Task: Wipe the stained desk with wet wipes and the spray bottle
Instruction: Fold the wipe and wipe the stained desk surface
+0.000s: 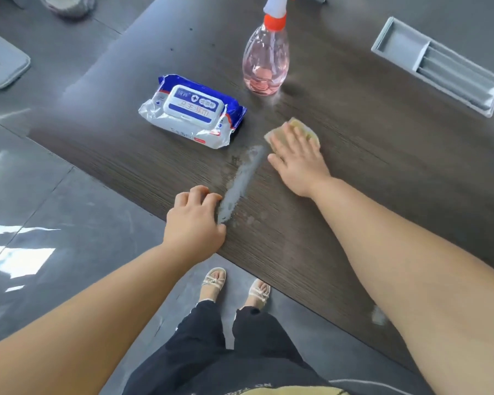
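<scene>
A dark wood-grain desk [354,172] carries a pale wet streak [240,183] running from near my left hand up toward my right hand. My right hand [300,163] presses flat on a folded, yellow-stained wet wipe [303,126] at the streak's far end. My left hand [194,220] rests on the desk near its front edge, fingers curled, holding nothing. A blue and white pack of wet wipes [191,112] lies behind the streak with its lid closed. A pink spray bottle [265,61] with an orange and white nozzle stands upright beyond the wipe.
A grey recessed cable tray [437,67] is set into the desk at the back right. A grey chair part [0,61] shows at the far left. The desk's front edge runs diagonally above my feet [234,286] on the shiny grey floor.
</scene>
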`<state>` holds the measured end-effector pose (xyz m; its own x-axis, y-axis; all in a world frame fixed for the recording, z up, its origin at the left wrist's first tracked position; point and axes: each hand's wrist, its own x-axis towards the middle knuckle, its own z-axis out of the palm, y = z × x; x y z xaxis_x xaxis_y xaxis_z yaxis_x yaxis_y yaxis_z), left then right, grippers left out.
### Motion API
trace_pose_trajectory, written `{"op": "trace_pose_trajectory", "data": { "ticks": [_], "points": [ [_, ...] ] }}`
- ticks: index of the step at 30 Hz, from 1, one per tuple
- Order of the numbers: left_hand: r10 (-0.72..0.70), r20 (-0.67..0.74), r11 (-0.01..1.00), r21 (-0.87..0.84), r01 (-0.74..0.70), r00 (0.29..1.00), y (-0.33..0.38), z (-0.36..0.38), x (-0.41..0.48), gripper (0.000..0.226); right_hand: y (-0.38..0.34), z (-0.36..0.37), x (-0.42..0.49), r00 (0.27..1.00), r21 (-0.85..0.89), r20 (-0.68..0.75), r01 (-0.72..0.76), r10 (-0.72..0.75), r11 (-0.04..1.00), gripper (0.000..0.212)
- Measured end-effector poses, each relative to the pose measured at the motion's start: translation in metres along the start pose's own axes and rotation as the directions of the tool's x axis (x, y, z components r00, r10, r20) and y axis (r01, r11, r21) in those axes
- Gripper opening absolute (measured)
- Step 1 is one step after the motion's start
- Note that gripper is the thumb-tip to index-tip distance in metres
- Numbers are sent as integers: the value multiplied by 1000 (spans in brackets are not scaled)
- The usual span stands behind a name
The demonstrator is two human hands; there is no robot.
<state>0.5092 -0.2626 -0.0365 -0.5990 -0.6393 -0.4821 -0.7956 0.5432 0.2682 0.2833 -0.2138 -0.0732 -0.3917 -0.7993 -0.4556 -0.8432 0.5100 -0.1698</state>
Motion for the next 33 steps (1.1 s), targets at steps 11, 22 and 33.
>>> {"op": "trace_pose_trajectory", "data": {
  "ticks": [11, 22, 33],
  "points": [
    [99, 183, 993, 46, -108, 978, -2, -7, -7, 61, -10, -2, 17, 994, -19, -92, -68, 66, 998, 55],
    [-20, -193, 906, -419, -64, 981, -36, 0, -12, 47, -34, 43, -48, 989, -74, -126, 74, -83, 995, 60],
    [16, -205, 907, -410, -101, 979, -54, 2, -11, 46, -69, 75, -81, 926, -154, -114, 340, -359, 928, 68]
  ]
}}
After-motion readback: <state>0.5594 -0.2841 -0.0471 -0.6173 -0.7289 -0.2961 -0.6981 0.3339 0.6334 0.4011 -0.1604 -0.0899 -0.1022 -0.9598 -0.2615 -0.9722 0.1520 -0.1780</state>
